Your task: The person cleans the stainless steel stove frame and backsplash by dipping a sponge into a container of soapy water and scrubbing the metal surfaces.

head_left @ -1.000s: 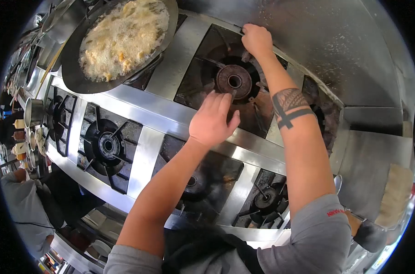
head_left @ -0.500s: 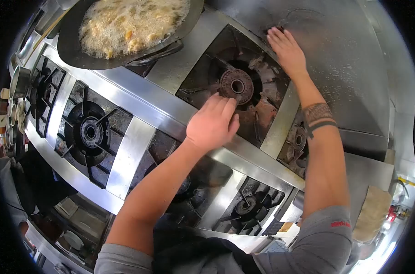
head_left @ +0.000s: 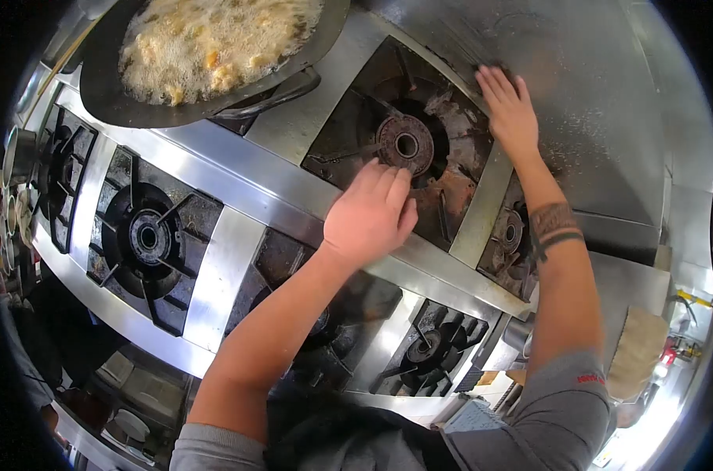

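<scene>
My left hand reaches over the front edge of a burner in the raised back row. Its fingers are bent and close together, thumb alongside; what they may hold is hidden under the hand. My right hand is stretched out flat with long fingers, at the far right edge of the same burner, against the steel backsplash. The burner plate around the ring is rusty and stained. To the left, a large black wok holds pale food pieces in bubbling oil.
In the front row are several gas burners with black grates. A metal pot stands at the far left, and dark clothing of another person shows there. On the right hangs a brown cloth.
My right hand has moved slightly right and toward me along the steel, its fingers a little more spread. My left hand stays near the burner's front edge. The view has shifted slightly.
</scene>
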The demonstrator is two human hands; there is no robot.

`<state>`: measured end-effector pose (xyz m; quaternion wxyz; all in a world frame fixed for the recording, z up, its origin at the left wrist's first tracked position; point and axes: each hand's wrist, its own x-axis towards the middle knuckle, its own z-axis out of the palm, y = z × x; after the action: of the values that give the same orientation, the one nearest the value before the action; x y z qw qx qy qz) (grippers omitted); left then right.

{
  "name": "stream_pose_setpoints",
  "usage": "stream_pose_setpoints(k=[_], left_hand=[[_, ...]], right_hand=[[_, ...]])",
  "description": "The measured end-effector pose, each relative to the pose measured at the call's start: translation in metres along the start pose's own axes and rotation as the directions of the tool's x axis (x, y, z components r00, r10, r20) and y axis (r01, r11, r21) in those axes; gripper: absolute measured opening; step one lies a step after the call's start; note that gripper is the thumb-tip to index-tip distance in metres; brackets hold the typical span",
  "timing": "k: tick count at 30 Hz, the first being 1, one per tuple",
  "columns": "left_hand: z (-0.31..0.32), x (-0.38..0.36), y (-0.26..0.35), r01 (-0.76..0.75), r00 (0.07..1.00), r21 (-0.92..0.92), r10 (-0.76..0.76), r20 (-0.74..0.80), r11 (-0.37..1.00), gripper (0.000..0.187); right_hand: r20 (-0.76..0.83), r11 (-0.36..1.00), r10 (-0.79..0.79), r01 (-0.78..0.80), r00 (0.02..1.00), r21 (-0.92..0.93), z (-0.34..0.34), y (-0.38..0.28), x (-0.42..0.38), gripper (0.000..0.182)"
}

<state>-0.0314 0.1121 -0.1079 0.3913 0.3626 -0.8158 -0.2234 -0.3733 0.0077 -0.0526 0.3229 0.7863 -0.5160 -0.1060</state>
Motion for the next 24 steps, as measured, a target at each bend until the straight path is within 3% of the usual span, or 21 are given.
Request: stream_pose_setpoints(k=[2,6,8,9,12,13,16,19,22,23,24], left_hand=[[-0.001,-0.001,0.001,-0.027,0.999,0.008,0.027,-0.018,1.000,0.047],[-0.001,0.000,0.001,-0.026,0.999,0.011,0.026,-0.039,1.000,0.050],[0.004,-0.001,0.002,-0.047,0.997,0.021,0.048,-0.061,0.999,0.051],[0.004,-0.001,0.002,-0.031,0.998,0.017,0.032,-0.059,0.999,0.051],[0.002,-0.002,0.000,-0.035,0.997,0.004,0.035,-0.066,0.999,0.052],[0.002,-0.003,0.002,-0.022,0.999,0.008,0.022,-0.035,1.000,0.053],[0.001,-0.002,0.002,-0.016,1.000,0.012,0.016,-0.009,1.000,0.055],[-0.001,0.000,0.002,-0.013,1.000,0.027,0.013,0.014,1.000,0.056],[-0.001,0.000,-0.001,-0.033,0.999,0.042,0.034,-0.033,0.999,0.056],[-0.002,0.002,-0.002,-0.028,0.999,0.039,0.029,-0.029,0.999,0.056],[-0.003,0.003,-0.002,-0.022,0.999,0.033,0.023,-0.025,0.999,0.056]], right_hand=[[0.036,0.998,0.037,-0.036,0.999,-0.043,-0.013,-0.006,-0.001,0.063],[-0.073,0.999,-0.049,0.049,0.996,0.000,-0.011,-0.039,0.093,0.067],[-0.046,0.987,-0.072,0.064,0.996,-0.147,-0.013,-0.039,0.105,0.060],[-0.106,1.000,-0.026,0.027,0.994,0.008,0.009,-0.027,0.082,0.067],[0.066,0.994,0.083,-0.078,0.994,-0.075,-0.008,-0.003,-0.023,0.069],[0.130,0.986,0.126,-0.110,0.983,-0.129,-0.017,-0.003,-0.033,0.069],[0.110,0.991,0.116,-0.107,0.987,-0.084,-0.010,-0.014,0.006,0.069],[-0.159,1.000,-0.012,0.011,0.987,-0.006,-0.013,-0.043,0.123,0.063],[-0.080,0.998,0.011,-0.016,0.997,-0.061,-0.025,-0.046,0.140,0.058],[-0.193,0.999,0.008,0.000,0.981,0.043,-0.011,-0.032,0.115,0.062],[-0.180,0.999,0.026,-0.021,0.983,0.026,-0.013,-0.020,0.081,0.062]])
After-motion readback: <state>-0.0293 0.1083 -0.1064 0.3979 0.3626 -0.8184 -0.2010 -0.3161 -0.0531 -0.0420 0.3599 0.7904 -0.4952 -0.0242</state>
